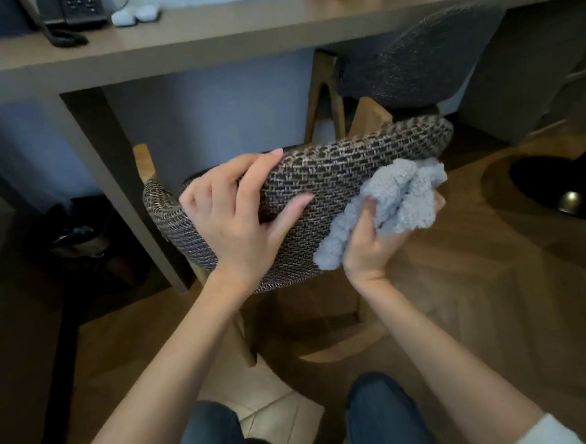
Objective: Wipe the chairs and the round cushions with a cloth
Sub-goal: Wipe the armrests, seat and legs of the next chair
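- Woven in dark brown and cream, the curved backrest of the wooden-legged chair stands just in front of the person, facing a long brown wooden desk.
- The left hand grips the backrest's top edge, fingers curled over it and thumb on the outer face.
- The right hand clutches a bunched, fluffy grey cloth, which presses against the right part of the backrest's outer face.
- As I read it, the wiping is at this chair's back. Nothing shows which parts are already clean, and the seat is hidden behind the backrest.
- A second chair with dark grey woven upholstery sits tucked under the desk, well apart from both hands, and it appears left to do.
- No round cushion can be made out, so that part of the job looks outstanding too.
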A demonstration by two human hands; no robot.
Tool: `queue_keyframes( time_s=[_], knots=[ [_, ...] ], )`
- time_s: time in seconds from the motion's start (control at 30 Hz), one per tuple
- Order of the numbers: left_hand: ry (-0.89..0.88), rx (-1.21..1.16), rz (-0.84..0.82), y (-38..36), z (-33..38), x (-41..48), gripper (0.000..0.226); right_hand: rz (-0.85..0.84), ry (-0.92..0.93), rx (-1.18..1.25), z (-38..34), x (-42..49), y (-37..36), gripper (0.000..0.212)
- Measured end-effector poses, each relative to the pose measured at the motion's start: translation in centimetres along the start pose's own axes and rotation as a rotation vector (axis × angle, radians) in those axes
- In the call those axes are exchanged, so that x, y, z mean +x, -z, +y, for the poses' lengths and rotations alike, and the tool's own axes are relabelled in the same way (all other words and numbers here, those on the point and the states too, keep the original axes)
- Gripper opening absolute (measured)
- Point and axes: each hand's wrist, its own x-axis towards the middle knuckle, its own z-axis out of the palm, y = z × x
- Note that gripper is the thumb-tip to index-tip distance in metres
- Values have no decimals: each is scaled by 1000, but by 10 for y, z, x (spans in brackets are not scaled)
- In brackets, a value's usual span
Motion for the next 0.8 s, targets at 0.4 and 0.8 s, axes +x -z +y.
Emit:
queue_keyframes(
  time_s=[0.4, 0.8],
  knots=[
    [209, -148, -230, -46, -24, 14, 44, -152, 48, 32, 18, 43, -30, 45],
    [400, -378, -253, -26, -37, 9, 29, -236, 460, -452, 1, 50, -30, 53]
  ],
)
